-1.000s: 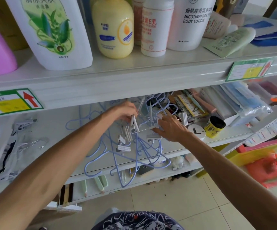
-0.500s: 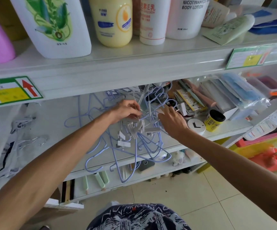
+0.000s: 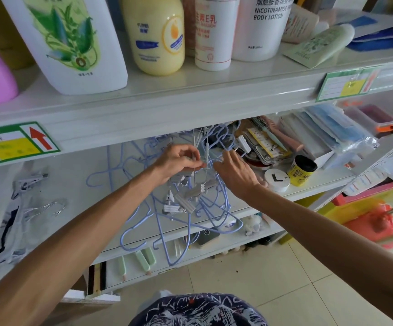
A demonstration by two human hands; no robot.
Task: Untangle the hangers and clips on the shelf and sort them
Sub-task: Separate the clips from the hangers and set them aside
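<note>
Pinching rod, axis 12–6 o'clock, with left hand; right hand spread among hangers, hooks toward 6 o'clock.

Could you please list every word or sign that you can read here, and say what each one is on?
"NICOTINAMIDE" / "BODY LOTION": white lotion bottle.
"E乳": white bottle with red print.
Red upward arrow: left shelf label.
Too blurred or small to read: yellow bottle, yellow jar, right shelf label.

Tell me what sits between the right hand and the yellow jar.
A round white tub, black mark on its lid, lies between the right hand and yellow jar, in the head view.
</note>
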